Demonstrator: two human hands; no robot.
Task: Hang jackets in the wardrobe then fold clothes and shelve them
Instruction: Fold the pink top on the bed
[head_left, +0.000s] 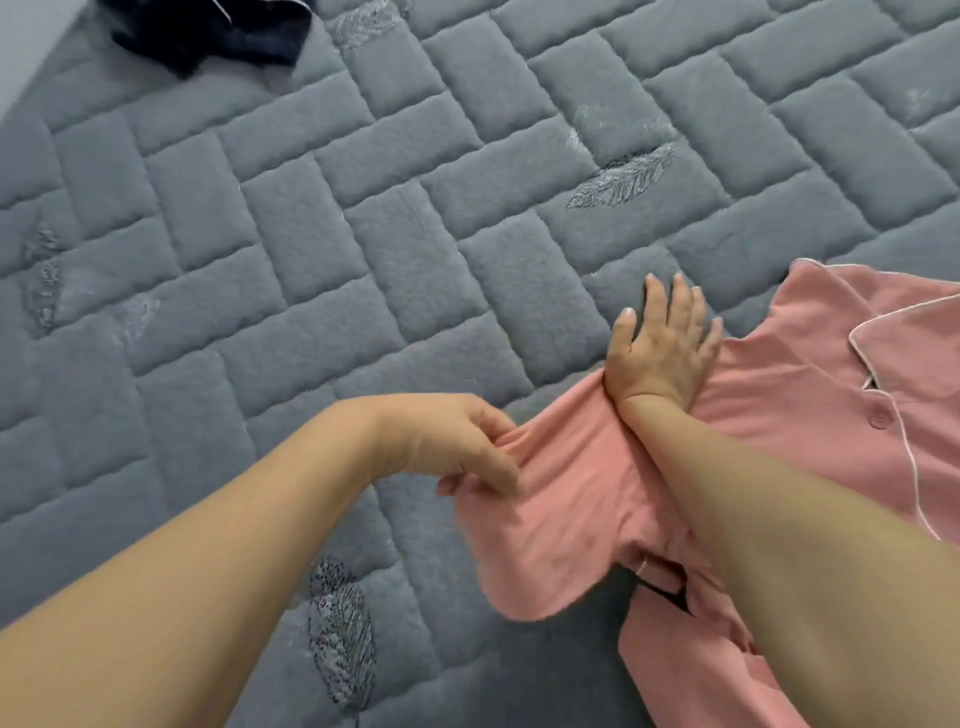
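On the grey quilted bedspread (311, 218), toward its right edge, lay a pink piped button-front pyjama shirt (810, 395). Left hand (457, 441) pinched a bunched fold of it. Right hand (665, 348) pressed flat, fingers spread, on the shirt. Dark navy garment (208, 36) crumpled near the far-left corner.

There are no words, numbers, brand names or signs to read here. The pink shirt (810, 395) under the right hand (662, 353) has only white trim and a plain button. The grey blanket (363, 208) past the hands has sewn feather shapes but no letters. The dark cloth (208, 36) far beyond the left hand (457, 441) shows no writing.
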